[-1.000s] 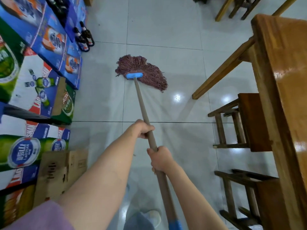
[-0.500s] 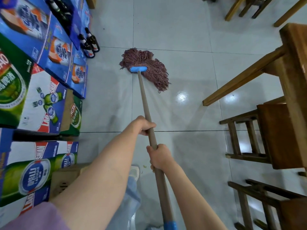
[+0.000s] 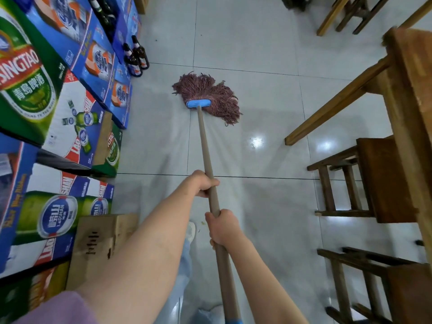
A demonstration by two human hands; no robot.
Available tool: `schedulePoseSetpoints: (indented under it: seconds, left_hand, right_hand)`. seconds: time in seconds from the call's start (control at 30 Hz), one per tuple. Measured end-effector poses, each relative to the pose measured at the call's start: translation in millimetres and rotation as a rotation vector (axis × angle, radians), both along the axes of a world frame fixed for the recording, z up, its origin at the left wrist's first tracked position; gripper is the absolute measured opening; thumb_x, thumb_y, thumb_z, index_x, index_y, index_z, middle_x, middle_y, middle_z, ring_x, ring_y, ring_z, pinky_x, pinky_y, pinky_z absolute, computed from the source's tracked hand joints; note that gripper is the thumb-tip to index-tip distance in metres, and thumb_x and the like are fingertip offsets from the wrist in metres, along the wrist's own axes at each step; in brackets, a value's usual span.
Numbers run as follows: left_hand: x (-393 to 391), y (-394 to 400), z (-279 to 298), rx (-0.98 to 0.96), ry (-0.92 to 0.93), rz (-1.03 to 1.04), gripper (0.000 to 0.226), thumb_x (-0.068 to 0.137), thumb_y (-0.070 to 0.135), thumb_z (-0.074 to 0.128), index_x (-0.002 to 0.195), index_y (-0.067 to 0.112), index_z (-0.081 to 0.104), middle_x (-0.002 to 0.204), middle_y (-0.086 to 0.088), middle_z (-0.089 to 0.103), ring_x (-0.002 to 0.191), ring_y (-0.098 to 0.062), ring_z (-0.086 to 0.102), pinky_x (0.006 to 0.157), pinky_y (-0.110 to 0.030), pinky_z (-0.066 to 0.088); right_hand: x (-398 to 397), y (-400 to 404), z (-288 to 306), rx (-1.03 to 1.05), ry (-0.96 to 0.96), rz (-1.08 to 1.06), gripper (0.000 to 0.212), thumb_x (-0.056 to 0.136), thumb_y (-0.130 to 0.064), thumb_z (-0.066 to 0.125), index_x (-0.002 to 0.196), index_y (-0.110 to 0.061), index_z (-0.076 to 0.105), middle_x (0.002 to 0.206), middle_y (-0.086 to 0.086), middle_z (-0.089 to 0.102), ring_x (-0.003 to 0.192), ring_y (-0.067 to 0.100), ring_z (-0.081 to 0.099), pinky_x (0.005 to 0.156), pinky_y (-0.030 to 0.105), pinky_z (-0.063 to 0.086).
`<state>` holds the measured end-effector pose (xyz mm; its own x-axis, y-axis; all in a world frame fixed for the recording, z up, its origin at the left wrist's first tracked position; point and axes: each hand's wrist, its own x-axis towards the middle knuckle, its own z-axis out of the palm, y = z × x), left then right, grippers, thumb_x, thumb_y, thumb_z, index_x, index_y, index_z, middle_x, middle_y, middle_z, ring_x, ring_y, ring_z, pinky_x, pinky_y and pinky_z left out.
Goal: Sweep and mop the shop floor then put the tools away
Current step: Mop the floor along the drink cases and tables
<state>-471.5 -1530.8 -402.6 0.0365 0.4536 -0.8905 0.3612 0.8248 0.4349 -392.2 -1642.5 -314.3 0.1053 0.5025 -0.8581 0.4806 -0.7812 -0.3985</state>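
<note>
A mop with a maroon string head (image 3: 211, 95) and a blue clamp (image 3: 198, 103) lies on the pale tiled floor (image 3: 257, 202) ahead of me. Its brown wooden handle (image 3: 205, 148) runs back toward me. My left hand (image 3: 203, 183) grips the handle higher up, fingers curled round it. My right hand (image 3: 222, 226) grips it just below, closer to my body. Wet streaks show on the tiles around the handle.
Stacked beer cartons (image 3: 60, 94) line the left side, with a brown cardboard box (image 3: 100, 239) near my left arm and dark bottles (image 3: 136, 56) standing by the stack. A wooden table (image 3: 411, 94) and wooden stools (image 3: 364, 181) crowd the right. My shoe (image 3: 191, 230) shows below.
The mop head's strings have shifted on the floor and now fan more to the far side of the clamp. Both hands keep their grip on the handle; the view has shifted slightly.
</note>
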Motion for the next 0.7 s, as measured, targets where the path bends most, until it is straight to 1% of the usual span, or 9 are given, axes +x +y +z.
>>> schedulePoseSetpoints:
  seconds: [0.03,0.07,0.17,0.2,0.27,0.33,0.43,0.57,0.7]
  left_hand:
    - [3.1,-10.6,-0.2,0.0,-0.005,0.004,0.027,0.085,0.015,0.067,0.105,0.0,0.058,0.092,-0.015,0.066,0.081,-0.027,0.067,0.08,-0.038,0.058]
    - [5.6,-21.5,0.9,-0.001,-0.009,0.005,0.026,0.085,0.015,0.067,0.105,0.0,0.058,0.092,-0.015,0.066,0.081,-0.027,0.067,0.079,-0.037,0.058]
    - [11.8,-54.4,0.5,-0.011,-0.011,0.013,0.027,0.084,0.015,0.067,0.105,0.0,0.058,0.094,-0.017,0.068,0.082,-0.028,0.068,0.077,-0.037,0.058]
    - [13.4,-65.3,0.2,-0.012,-0.01,0.013,0.029,0.084,0.016,0.068,0.106,0.0,0.058,0.096,-0.017,0.069,0.082,-0.028,0.069,0.076,-0.036,0.058]
    - [16.0,-87.7,0.2,-0.009,-0.01,0.016,0.031,0.083,0.017,0.068,0.107,0.0,0.058,0.096,-0.016,0.069,0.081,-0.027,0.069,0.073,-0.035,0.058]
    - [18.2,-110.0,-1.4,-0.014,-0.015,0.031,0.034,0.081,0.017,0.07,0.108,-0.001,0.058,0.094,-0.016,0.069,0.079,-0.027,0.069,0.076,-0.038,0.059]
    - [23.9,-140.6,-0.6,-0.022,-0.021,0.039,0.034,0.081,0.017,0.069,0.108,-0.001,0.058,0.098,-0.018,0.069,0.084,-0.029,0.07,0.077,-0.039,0.059]
    - [29.8,-178.2,2.1,-0.035,-0.033,0.052,0.032,0.082,0.016,0.068,0.108,-0.001,0.058,0.093,-0.016,0.069,0.081,-0.028,0.07,0.076,-0.036,0.059]
    - [28.0,-208.5,1.0,-0.064,-0.038,0.075,0.031,0.083,0.013,0.067,0.108,-0.003,0.058,0.089,-0.015,0.066,0.076,-0.027,0.067,0.071,-0.036,0.059]
  right_hand:
    - [3.6,-10.0,0.5,-0.002,-0.011,0.017,0.025,0.092,-0.032,0.049,0.095,-0.007,0.043,0.091,0.009,0.052,0.076,0.029,0.056,0.081,0.043,0.056]
    - [7.2,-20.1,1.9,-0.005,-0.014,0.022,0.026,0.093,-0.032,0.049,0.096,-0.007,0.043,0.092,0.009,0.051,0.074,0.029,0.056,0.078,0.043,0.056]
    - [17.3,-51.8,7.0,-0.025,0.015,0.008,0.025,0.095,-0.03,0.047,0.097,-0.005,0.043,0.085,0.007,0.05,0.051,0.022,0.053,0.05,0.032,0.051]
    - [20.0,-62.9,8.3,-0.023,0.019,0.014,0.025,0.095,-0.03,0.047,0.098,-0.006,0.043,0.083,0.006,0.049,0.048,0.021,0.052,0.047,0.03,0.049]
    - [23.6,-85.0,9.9,-0.013,0.019,0.032,0.024,0.095,-0.03,0.047,0.096,-0.006,0.043,0.079,0.004,0.048,0.047,0.021,0.052,0.048,0.031,0.049]
    - [26.6,-106.4,12.4,-0.012,0.019,0.037,0.023,0.094,-0.029,0.047,0.094,-0.006,0.043,0.075,0.003,0.047,0.046,0.02,0.051,0.048,0.031,0.05]
    - [33.7,-135.4,20.2,-0.031,0.034,0.019,0.02,0.094,-0.026,0.045,0.094,-0.006,0.043,0.071,0.004,0.047,0.042,0.018,0.049,0.039,0.026,0.045]
    - [41.1,-171.6,26.8,-0.032,0.036,0.016,0.018,0.094,-0.025,0.045,0.092,-0.007,0.042,0.071,0.004,0.047,0.041,0.017,0.047,0.037,0.021,0.04]
    - [39.5,-201.0,27.3,-0.014,-0.003,0.091,0.018,0.094,-0.026,0.046,0.089,-0.009,0.044,0.07,0.0,0.048,0.044,0.011,0.045,0.037,0.019,0.038]
